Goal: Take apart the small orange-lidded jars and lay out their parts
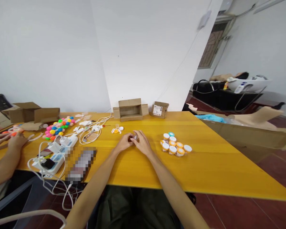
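My left hand and my right hand meet over the middle of the table, fingers closed around a small clear container. Its details are mostly hidden by my fingers. To the right of my hands stands a group of small clear jars with white, orange and teal lids. Beyond my left hand lie small loose white and yellow pieces, with a clear cup-like piece among them.
An open cardboard box and a smaller box stand at the table's back. Leftward are coloured balls, white cables, a power strip and a blurred-out phone. A co-worker's hands occupy the far left.
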Tool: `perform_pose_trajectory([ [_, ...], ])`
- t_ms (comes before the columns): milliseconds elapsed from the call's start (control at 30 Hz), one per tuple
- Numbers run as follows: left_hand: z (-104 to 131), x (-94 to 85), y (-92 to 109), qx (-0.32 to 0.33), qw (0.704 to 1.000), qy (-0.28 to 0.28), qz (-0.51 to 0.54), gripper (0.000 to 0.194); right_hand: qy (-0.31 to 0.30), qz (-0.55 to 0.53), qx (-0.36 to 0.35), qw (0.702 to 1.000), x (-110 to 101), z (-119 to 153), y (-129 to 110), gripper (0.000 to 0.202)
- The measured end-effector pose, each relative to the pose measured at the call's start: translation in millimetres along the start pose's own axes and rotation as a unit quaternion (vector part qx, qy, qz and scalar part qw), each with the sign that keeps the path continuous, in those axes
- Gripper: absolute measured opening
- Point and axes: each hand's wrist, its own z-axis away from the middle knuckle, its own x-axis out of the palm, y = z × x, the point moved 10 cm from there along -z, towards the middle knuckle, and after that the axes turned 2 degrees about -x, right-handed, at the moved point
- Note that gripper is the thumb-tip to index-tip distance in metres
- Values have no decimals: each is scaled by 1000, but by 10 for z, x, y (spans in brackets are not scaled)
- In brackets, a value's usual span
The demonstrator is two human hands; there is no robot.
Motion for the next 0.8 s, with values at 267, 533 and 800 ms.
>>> perform_pose_trajectory([
  [267,3,23,21,-10,1000,-14,19,20,16,24,2,1000,-34,-11,38,29],
  [533,6,18,28,-7,1000,-12,12,20,22,27,-29,999,-2,6,9,34],
  [800,14,16,63,-4,1000,-16,5,21,23,48,-9,999,-15,0,53,30],
])
